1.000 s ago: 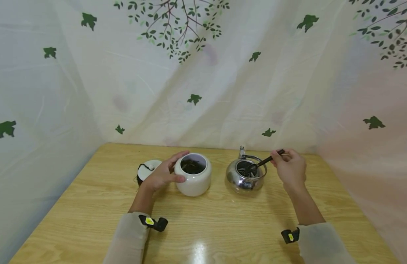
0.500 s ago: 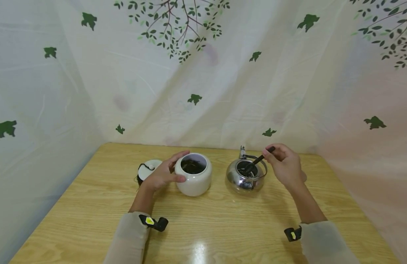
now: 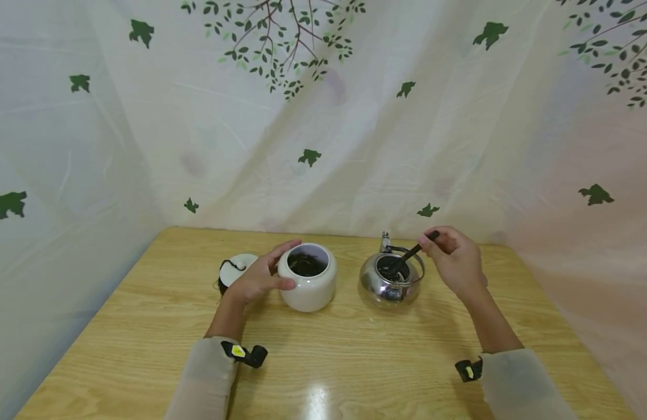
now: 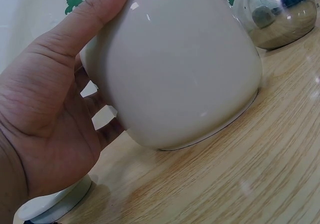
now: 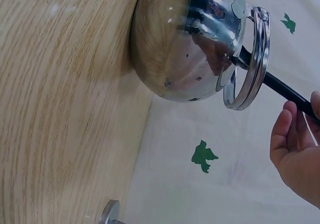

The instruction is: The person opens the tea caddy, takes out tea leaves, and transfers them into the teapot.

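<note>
My left hand [image 3: 257,280] grips the side of a white ceramic jar [image 3: 308,294], its thumb on the near side and fingers behind. Dark tea leaves [image 3: 306,265] show inside the jar's mouth. To the right stands a shiny metal teapot [image 3: 388,286], lid off, with its handle folded to the right. My right hand [image 3: 457,262] pinches the end of a black spoon [image 3: 415,251] that slants down into the teapot's opening. The spoon's bowl is hard to make out against dark leaves in the pot. In the left wrist view, the jar [image 4: 185,69] stands upright on the table.
A white jar lid [image 3: 236,269] with a dark cord lies left of the jar, partly behind my left hand. A round metal lid [image 5: 109,213] shows at the lower edge of the right wrist view. Printed fabric [image 3: 355,146] hangs behind the wooden table [image 3: 355,361].
My right hand has moved left and slightly up toward the teapot, tilting the spoon more steeply into its opening. During the last half second it shifts only slightly. My left hand and the jar stay still.
</note>
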Demonstrator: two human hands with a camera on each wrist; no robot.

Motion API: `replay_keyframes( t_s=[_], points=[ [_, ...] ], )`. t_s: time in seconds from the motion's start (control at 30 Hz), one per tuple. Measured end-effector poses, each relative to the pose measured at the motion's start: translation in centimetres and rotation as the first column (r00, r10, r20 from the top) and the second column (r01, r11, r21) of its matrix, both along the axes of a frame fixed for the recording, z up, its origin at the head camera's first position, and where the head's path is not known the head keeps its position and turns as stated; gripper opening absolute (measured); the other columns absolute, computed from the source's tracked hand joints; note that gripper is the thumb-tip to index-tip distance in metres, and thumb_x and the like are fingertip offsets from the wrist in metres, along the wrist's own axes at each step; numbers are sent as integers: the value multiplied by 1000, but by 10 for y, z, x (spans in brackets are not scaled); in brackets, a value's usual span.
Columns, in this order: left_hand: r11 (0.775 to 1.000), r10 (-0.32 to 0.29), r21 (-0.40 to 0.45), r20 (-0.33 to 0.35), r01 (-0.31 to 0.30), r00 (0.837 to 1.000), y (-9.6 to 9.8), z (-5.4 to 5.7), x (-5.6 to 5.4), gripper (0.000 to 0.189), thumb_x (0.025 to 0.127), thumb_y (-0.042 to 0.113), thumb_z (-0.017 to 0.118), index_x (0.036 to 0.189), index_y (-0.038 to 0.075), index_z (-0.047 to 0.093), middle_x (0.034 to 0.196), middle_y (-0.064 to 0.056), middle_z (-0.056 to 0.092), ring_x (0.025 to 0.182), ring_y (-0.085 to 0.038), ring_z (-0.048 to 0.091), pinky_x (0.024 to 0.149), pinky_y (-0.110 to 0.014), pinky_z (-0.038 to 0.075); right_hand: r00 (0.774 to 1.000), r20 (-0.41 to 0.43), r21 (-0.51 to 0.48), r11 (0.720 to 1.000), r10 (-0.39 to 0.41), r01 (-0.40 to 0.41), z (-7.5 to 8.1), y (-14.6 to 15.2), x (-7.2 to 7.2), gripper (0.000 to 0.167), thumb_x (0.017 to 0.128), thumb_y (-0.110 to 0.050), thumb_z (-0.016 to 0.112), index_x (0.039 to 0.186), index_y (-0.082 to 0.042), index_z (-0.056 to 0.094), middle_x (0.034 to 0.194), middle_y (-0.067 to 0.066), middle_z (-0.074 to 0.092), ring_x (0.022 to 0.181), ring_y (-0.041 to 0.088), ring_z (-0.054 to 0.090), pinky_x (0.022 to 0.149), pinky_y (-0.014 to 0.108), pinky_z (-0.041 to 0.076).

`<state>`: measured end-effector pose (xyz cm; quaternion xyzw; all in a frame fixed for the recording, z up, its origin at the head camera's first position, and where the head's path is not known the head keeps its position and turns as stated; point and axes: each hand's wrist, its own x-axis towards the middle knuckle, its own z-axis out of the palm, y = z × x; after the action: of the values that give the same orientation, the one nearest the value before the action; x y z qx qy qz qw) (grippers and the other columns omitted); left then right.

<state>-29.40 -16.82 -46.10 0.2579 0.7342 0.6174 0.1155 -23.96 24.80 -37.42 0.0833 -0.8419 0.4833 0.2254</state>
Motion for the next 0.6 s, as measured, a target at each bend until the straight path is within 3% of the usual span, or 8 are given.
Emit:
replay_keyframes(
  t_s=[0.17,0.3,0.6],
  points=[
    [1000,4,-1,9,-4,1000,0,1,0,99,77,35,91,160,26,38,160,7,40,150,-28,31,119,-63,17,999,-30,-28,1000,-11,10,4,5,-2,25,97,-22,73,108,-1,69,83,5,71,76,11,69,71,18,56],
    [1000,7,-1,7,-6,1000,-1,2,1,97,76,37,91,158,31,40,160,7,40,149,-28,32,119,-64,18,999,-34,-21,999,-26,25,9,11,-3,26,98,-24,73,110,0,69,83,1,71,75,11,69,69,19,56],
    [1000,-2,-1,5,2,1000,0,2,1,99,76,37,91,159,28,38,161,7,37,150,-28,31,119,-63,18,997,-5,-45,996,-77,77,15,30,-7,30,100,-27,69,113,-1,68,87,4,73,75,5,69,73,18,57]
  ],
)
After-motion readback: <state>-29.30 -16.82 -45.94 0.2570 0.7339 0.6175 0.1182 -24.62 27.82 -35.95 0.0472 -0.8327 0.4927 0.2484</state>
